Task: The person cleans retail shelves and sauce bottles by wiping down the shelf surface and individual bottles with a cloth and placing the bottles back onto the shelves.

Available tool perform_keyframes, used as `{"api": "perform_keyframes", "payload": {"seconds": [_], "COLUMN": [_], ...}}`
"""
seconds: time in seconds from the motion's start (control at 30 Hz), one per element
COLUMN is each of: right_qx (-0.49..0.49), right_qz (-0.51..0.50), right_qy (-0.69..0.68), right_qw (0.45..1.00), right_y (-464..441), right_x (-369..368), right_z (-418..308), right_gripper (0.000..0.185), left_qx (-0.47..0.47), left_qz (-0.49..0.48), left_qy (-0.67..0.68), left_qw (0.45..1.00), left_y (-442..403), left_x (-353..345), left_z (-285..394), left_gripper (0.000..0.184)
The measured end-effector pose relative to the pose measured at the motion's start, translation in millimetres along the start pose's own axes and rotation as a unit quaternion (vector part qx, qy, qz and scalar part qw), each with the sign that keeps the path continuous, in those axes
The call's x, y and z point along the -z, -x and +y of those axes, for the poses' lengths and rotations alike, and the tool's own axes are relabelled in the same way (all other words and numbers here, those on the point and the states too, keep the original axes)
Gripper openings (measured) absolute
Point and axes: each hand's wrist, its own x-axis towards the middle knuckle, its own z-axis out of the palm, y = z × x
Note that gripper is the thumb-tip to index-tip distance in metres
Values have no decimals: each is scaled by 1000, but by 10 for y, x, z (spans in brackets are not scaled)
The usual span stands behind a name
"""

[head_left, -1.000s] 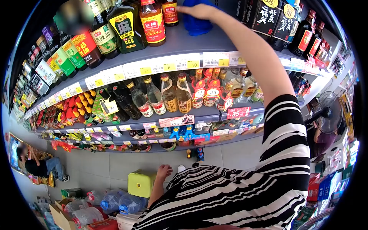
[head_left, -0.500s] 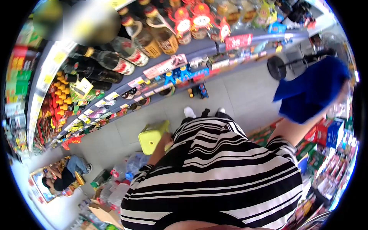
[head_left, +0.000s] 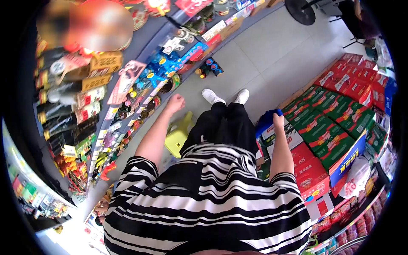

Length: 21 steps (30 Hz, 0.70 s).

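My left hand [head_left: 176, 103] is raised near the shelf edge on the left, its fingers curled in, with nothing visible in them. Below that forearm stands a yellow-green plastic stool [head_left: 175, 143], partly behind my body and apart from the hand. My right hand [head_left: 278, 121] is closed on a blue cloth [head_left: 263, 122], which hangs low beside my right leg. The cloth is partly hidden by the hand and lies close to the stacked cartons.
On the left runs a long shelf [head_left: 142, 51] of bottles and price tags. Green cartons [head_left: 325, 136] and red cartons [head_left: 350, 87] are piled on the right. Several small bottles [head_left: 209, 68] stand on the floor ahead. A round black base [head_left: 301, 12] is further off.
My left hand has let go of the stool and risen forward. My right hand has come down from the far right with the cloth. The view has turned, showing more cartons.
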Motion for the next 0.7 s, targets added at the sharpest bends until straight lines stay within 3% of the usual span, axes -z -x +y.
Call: {"api": "perform_keyframes", "payload": {"seconds": [0.13,0.23,0.3,0.47,0.53,0.67,0.7], "right_qx": [-93,-22,-32,-7,-50,-112,-91], "right_qz": [-5,38,41,59,44,94,103], "right_qy": [-16,64,83,-6,-61,-128,-107], "right_qw": [996,997,995,998,996,981,985], "right_y": [108,-195,-314,-540,-714,-726,-798], "right_x": [-194,-451,-537,-617,-609,-556,-519], "right_z": [-130,210,237,265,520,272,516], "right_gripper": [23,27,27,17,16,15,17], "left_qx": [-34,-9,28,7,0,83,91], "left_qz": [-71,-102,-113,-5,65,205,214], "left_qy": [18,6,-20,-148,-226,-237,-239], "left_qw": [997,995,993,989,972,946,943], "left_y": [-275,-654,-1012,-2230,-2635,-3411,-3594], "left_x": [-735,-1204,-1412,-1720,-1755,-1793,-1780], "left_z": [545,682,640,-124,-279,-575,-671], "left_gripper": [18,17,16,32,34,58,65]}}
